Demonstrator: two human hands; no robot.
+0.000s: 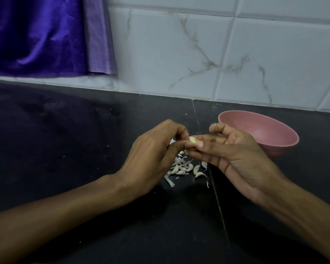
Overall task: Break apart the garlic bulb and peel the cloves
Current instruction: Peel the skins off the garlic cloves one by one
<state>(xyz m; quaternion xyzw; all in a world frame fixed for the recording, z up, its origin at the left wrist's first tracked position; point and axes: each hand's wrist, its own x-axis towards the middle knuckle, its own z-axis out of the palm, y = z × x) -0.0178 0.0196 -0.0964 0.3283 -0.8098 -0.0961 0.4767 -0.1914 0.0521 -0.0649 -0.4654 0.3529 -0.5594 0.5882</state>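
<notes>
Together left hand (152, 149), right hand (234, 149) pinch clove (192, 140) (above counter (84, 130)).

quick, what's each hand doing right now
Left hand: fingers pinch the garlic clove.
Right hand: fingers and thumb pinch the same garlic clove from the other side.

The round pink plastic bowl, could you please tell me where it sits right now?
In the head view, the round pink plastic bowl stands on the black stone counter, right of centre, near the white marbled wall tiles and just behind the right hand.
</notes>
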